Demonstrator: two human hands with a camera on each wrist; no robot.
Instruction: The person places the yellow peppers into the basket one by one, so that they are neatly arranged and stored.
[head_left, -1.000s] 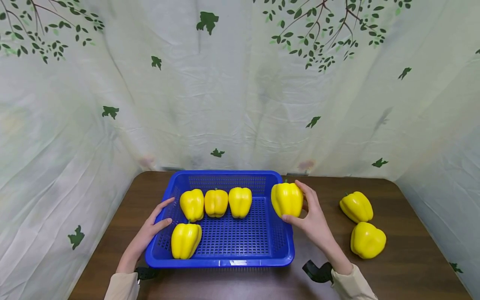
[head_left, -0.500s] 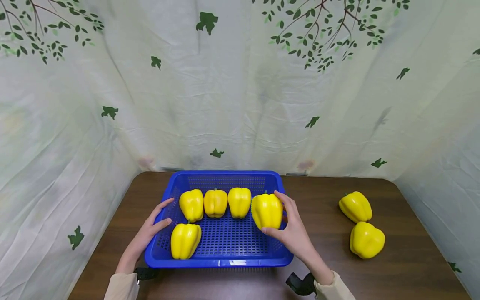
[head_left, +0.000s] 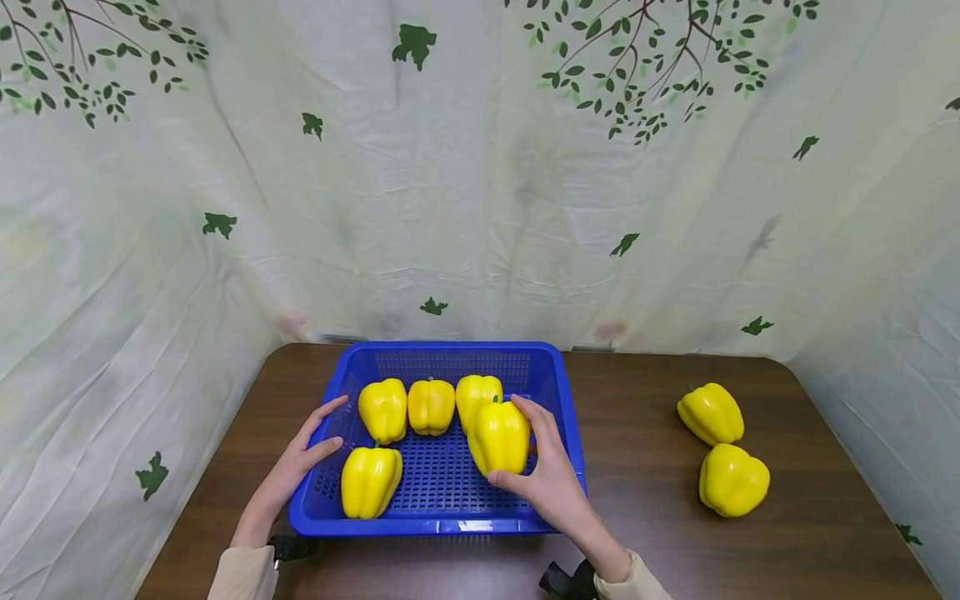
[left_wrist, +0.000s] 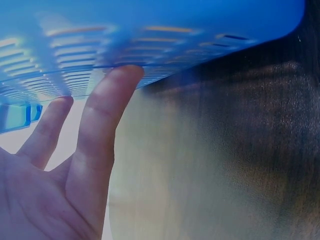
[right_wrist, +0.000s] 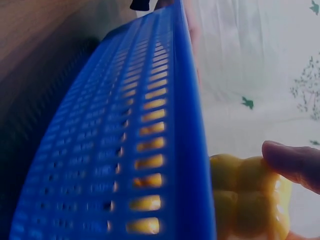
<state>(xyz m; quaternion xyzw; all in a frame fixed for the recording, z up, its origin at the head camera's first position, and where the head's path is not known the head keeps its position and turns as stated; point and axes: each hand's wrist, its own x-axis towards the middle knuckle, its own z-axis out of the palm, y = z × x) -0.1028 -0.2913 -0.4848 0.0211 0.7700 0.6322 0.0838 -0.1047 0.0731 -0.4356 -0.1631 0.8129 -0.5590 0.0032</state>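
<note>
My right hand [head_left: 551, 475] holds a yellow bell pepper [head_left: 501, 437] by its right side, thumb at the lower end and fingers near the top. The held pepper is over the right part of a blue plastic basket [head_left: 450, 527], partly covering another yellow bell pepper [head_left: 476, 392]. In the right wrist view, the held pepper [right_wrist: 247, 195] shows behind the basket's rim, with one fingertip on it. At the basket's left rim, my left hand [head_left: 300, 458] reaches thumb and forefinger over the edge. Two of its fingers [left_wrist: 100, 120] touch the outer wall in the left wrist view.
Also in the basket are yellow bell peppers at the back left [head_left: 382, 411], back middle [head_left: 431, 407] and front left [head_left: 371, 482]. Two more peppers [head_left: 711, 413] [head_left: 734, 481] lie on the brown table [head_left: 637, 400] at right. A leaf-printed curtain [head_left: 480, 208] hangs behind.
My right hand has carried the pepper leftward and slightly toward me, from over the basket's right rim to over its inside. The left hand and basket stay put.
</note>
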